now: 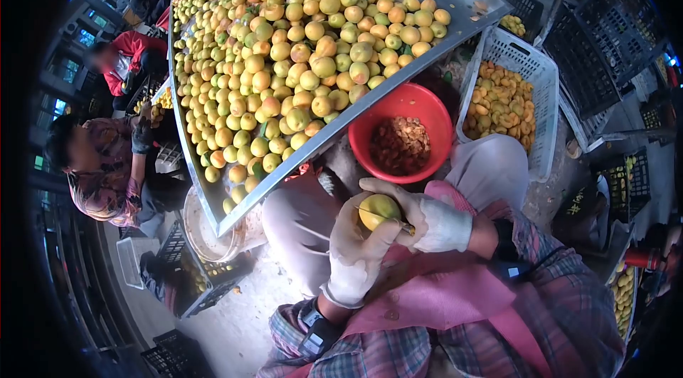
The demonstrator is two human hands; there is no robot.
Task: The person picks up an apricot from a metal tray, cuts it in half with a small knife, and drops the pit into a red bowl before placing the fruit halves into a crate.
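Note:
Both my hands wear whitish gloves with stained palms and fingers, and they meet above my lap. My left hand (357, 253) is closed around a yellow-green apricot (378, 211), holding it from the left and below. My right hand (435, 223) is closed at the fruit's right side, gripping a small thin knife (407, 227) whose narrow blade lies against the apricot. Most of its handle is hidden by the fingers. Just beyond my hands stands a red basin (361, 157) with brown pits inside.
A metal-edged table (334, 120) heaped with apricots (299, 72) stretches ahead. At right stands a white crate (544, 104) of halved fruit; black crates (594, 40) are stacked beyond. A white bucket (203, 225) stands left, near a seated co-worker (107, 171). Another person in red (135, 50) sits farther back.

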